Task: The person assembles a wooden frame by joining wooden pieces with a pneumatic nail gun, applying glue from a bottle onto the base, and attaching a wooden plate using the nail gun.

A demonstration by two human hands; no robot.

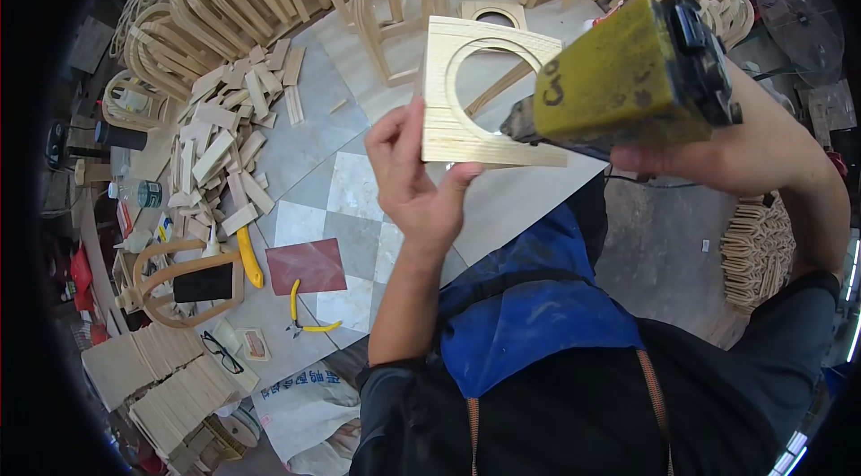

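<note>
My left hand [417, 175] grips a pale wooden panel with a large round hole [439, 117] by its left and lower edges, thumb at the bottom. The panel is held up above the table. In my right hand [691, 157] is a bulky yellow nail gun [610, 72], scuffed and with dark lettering. Its dark nose lies at the lower right of the hole's rim; contact with the wood is hard to judge. The nail gun's body hides most of my right fingers. Behind the panel, a smaller piece with a round hole [493, 13] lies on the table, partly covered.
Bent-wood arches [211, 5] line the far edge. Thin wood offcuts [215, 139] are heaped at left. Yellow-handled pliers [305, 314], dark red sandpaper [307, 266], eyeglasses [221, 352] and stacked boards [166, 377] sit nearer. A clear bottle [143, 193] stands left.
</note>
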